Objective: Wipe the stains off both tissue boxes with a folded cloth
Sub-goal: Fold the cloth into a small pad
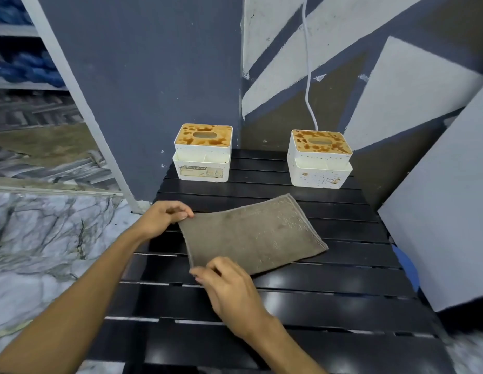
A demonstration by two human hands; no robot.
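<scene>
As left hand and right hand pinch it, fuzzy cloth bows.

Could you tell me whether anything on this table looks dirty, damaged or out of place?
The left tissue box and the right tissue box have brown blotches across their lids; the right one's front is speckled too. Both stand upright.

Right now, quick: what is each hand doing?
Left hand: fingers pinch the far left corner of the grey cloth.
Right hand: fingers pinch the cloth's near left corner.
</scene>
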